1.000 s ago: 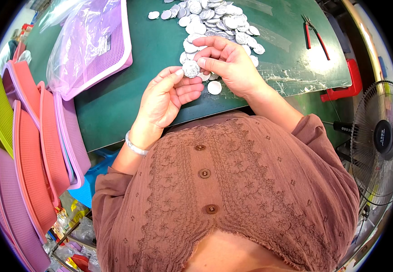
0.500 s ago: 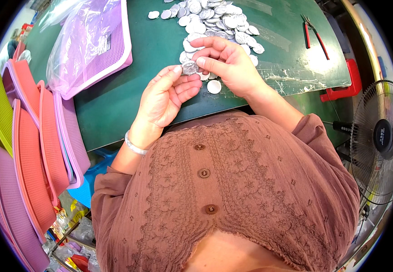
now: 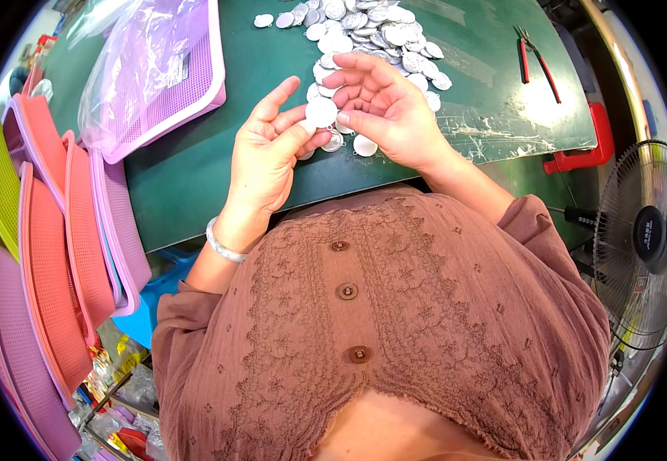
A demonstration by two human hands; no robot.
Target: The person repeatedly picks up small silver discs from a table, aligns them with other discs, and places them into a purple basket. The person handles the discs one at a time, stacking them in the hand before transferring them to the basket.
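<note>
A round silver medallion (image 3: 321, 112), its pale flat face up, is pinched at its lower edge by the thumb and a finger of my left hand (image 3: 264, 157). My left index finger stands raised off it. My right hand (image 3: 387, 111) is at the medallion's right edge, fingers curled but apart from the thumb; whether it touches the edge I cannot tell. Beneath my hands, an embossed medallion (image 3: 332, 140) and a plain-faced one (image 3: 365, 145) lie near the table's front edge. Beyond them spreads a heap of similar medallions (image 3: 372, 34), some with small loops.
Red-handled pliers (image 3: 539, 65) lie on the green table (image 3: 195, 184) at the far right. A purple mesh basket (image 3: 214, 84) holding clear plastic is at the left, beside stacked coloured baskets (image 3: 49, 253). A fan (image 3: 637, 238) and a red clamp-like part (image 3: 591, 142) are right.
The medallion between my hands has turned from its embossed grey face to a pale flat one. My left index finger has lifted away, and my right fingers have loosened.
</note>
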